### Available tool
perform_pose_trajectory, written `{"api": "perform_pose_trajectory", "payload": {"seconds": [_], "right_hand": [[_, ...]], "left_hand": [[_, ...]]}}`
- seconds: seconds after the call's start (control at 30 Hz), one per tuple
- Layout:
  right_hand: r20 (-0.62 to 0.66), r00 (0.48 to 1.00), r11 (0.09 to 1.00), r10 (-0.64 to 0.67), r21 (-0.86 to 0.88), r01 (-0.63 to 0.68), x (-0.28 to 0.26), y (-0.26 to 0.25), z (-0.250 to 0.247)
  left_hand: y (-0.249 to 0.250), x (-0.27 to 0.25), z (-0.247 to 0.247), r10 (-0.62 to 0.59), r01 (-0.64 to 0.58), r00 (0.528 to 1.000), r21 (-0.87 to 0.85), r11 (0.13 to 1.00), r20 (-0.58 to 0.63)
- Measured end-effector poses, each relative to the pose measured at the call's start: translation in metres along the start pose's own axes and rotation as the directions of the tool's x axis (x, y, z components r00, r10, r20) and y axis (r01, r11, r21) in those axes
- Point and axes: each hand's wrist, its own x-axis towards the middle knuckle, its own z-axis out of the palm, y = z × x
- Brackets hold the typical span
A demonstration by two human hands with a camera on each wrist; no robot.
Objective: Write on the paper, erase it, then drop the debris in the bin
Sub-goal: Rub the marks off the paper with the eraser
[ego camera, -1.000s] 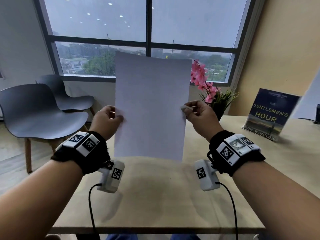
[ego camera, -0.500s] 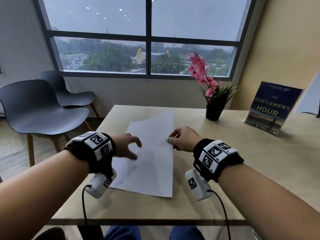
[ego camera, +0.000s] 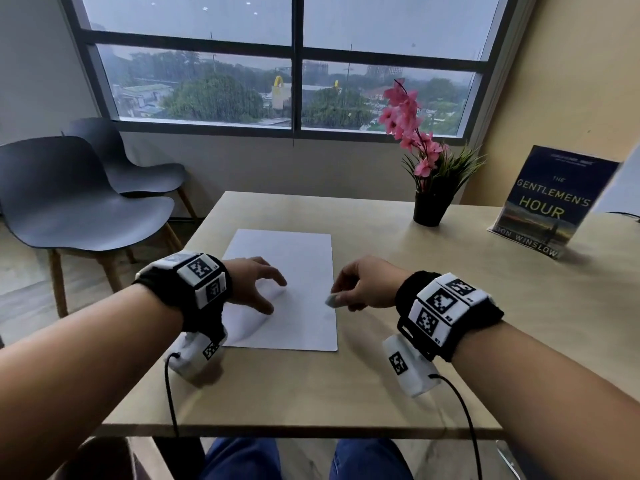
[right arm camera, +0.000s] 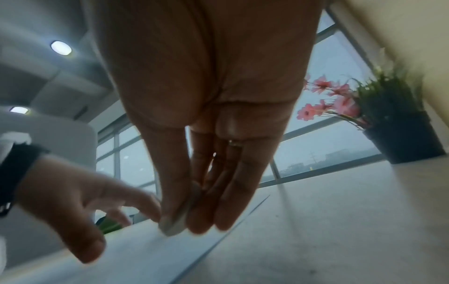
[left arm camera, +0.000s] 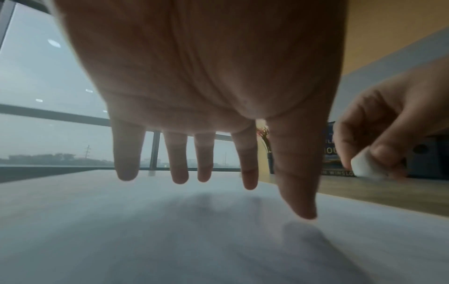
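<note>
A white sheet of paper point(ego camera: 294, 271) lies flat on the wooden table point(ego camera: 381, 382), lengthways away from me. My left hand point(ego camera: 258, 284) hovers over the sheet's left half with fingers spread and straight; the left wrist view shows the fingertips point(left arm camera: 179, 177) just above the paper point(left arm camera: 194, 240). My right hand point(ego camera: 360, 287) pinches a small white eraser point(ego camera: 333, 301) between thumb and fingers at the sheet's right edge. The eraser point(left arm camera: 367, 166) is low over the paper, and the right wrist view shows the eraser point(right arm camera: 176, 225) at the fingertips. No pencil or bin is in view.
A black pot with pink flowers point(ego camera: 429, 202) stands at the table's far side. A book point(ego camera: 550, 202) stands upright at the far right. Two grey chairs point(ego camera: 79, 202) sit left of the table below the window.
The paper, held upright in both hands a second ago, now lies flat on the table. My left hand has let go and spread over it; my right hand has lowered to the right edge.
</note>
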Motion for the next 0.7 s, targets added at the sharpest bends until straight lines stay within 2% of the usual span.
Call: {"api": "perform_pose_trajectory", "payload": {"seconds": [0.13,0.3,0.4,0.53,0.7], "right_hand": [[0.063,0.998,0.984,-0.01,-0.178,0.021,0.013,-0.008,0.014],[0.029,0.999,0.929,-0.034,-0.368,0.042,0.028,-0.024,0.017],[0.055,0.998,0.916,-0.042,-0.396,0.061,0.03,-0.028,0.019],[0.164,0.986,0.919,-0.032,-0.383,0.093,0.028,-0.027,0.017],[0.104,0.994,0.914,-0.016,-0.401,0.056,0.036,-0.027,0.01]], "left_hand": [[0.007,0.001,0.004,-0.004,0.0,0.992,0.024,1.0,0.129],[0.009,-0.001,0.005,-0.032,0.021,0.989,0.075,0.997,0.142],[0.009,-0.002,0.007,-0.031,0.019,0.99,0.088,0.996,0.141],[0.01,-0.004,0.007,-0.022,0.008,0.988,0.089,0.996,0.15],[0.01,-0.003,0.006,-0.024,0.01,0.987,0.092,0.996,0.16]]}}
